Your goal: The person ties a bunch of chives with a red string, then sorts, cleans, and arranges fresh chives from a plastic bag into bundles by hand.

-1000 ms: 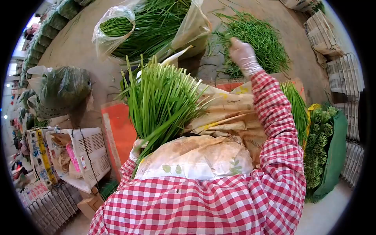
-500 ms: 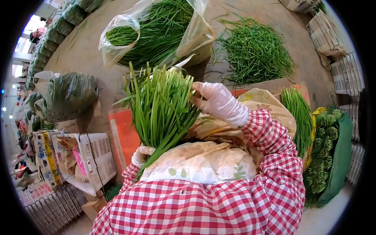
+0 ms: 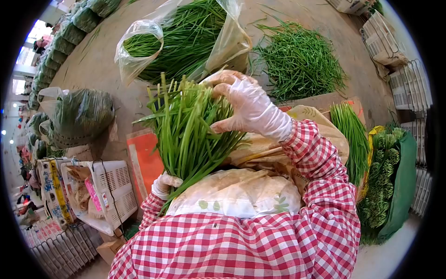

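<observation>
A thick bunch of green chives (image 3: 188,125) leans upright over my lap, its cut pale ends pointing up and away from me. My left hand (image 3: 166,185), in a white glove, is closed around the bunch's lower left side, partly hidden by leaves. At its upper right is my right hand (image 3: 244,102), also gloved, with thumb and fingers spread in a wide curve. The thumb tip lies against the leaves; whether the other fingertips touch the stalks I cannot tell. Beneath the bunch, a stained, leaf-printed apron (image 3: 241,188) covers my lap.
Ahead stands a clear plastic bag (image 3: 232,44) full of chives, with a loose heap of greens (image 3: 302,63) beside it. To my right lie more chives (image 3: 348,139) and tied bundles (image 3: 381,186). White crates (image 3: 114,190) and a wrapped bale (image 3: 83,116) are at left.
My right hand has moved up and left over the bunch's top, and its fingers have spread wider. My left hand stays at the lower side, its thumb now showing more.
</observation>
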`<action>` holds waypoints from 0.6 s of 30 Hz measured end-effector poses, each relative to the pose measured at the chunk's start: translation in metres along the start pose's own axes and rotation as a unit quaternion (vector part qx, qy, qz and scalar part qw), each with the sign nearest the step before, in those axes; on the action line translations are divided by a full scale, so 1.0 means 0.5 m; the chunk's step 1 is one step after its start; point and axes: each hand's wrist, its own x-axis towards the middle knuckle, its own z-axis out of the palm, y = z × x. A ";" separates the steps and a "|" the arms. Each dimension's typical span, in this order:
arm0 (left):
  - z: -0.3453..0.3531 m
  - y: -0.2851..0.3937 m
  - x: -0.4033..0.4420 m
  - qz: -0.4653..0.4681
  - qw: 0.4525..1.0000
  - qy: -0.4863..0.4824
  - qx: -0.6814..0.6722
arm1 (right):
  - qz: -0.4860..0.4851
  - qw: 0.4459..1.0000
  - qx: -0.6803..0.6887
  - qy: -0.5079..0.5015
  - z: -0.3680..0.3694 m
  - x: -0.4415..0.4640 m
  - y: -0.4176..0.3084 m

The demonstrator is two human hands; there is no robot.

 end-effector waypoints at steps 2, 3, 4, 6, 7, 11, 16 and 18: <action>0.004 0.003 0.003 -0.002 1.000 0.004 -0.003 | 0.083 0.965 0.232 -0.092 0.010 -0.001 -0.005; 0.008 0.006 0.003 -0.005 1.000 0.006 -0.003 | 0.084 0.965 0.232 -0.091 0.010 -0.003 -0.002; 0.012 0.007 0.005 -0.005 1.000 0.009 -0.003 | 0.105 0.953 0.271 -0.091 0.007 -0.003 0.005; 0.021 0.012 0.001 -0.005 1.000 0.014 -0.008 | 0.198 0.899 0.378 -0.100 0.003 -0.002 0.010; 0.022 0.012 0.002 -0.004 1.000 0.016 -0.011 | 0.198 0.899 0.377 -0.099 0.003 -0.003 0.009; 0.033 0.014 0.005 -0.007 1.000 0.024 -0.009 | 0.064 0.974 0.216 0.033 -0.002 -0.003 -0.020; 0.044 0.020 0.001 -0.015 0.999 0.036 -0.015 | 0.164 0.907 0.387 -0.036 0.005 0.001 0.001; 0.049 0.018 0.003 -0.017 0.999 0.043 -0.019 | 0.140 0.925 0.351 -0.042 0.010 -0.008 0.014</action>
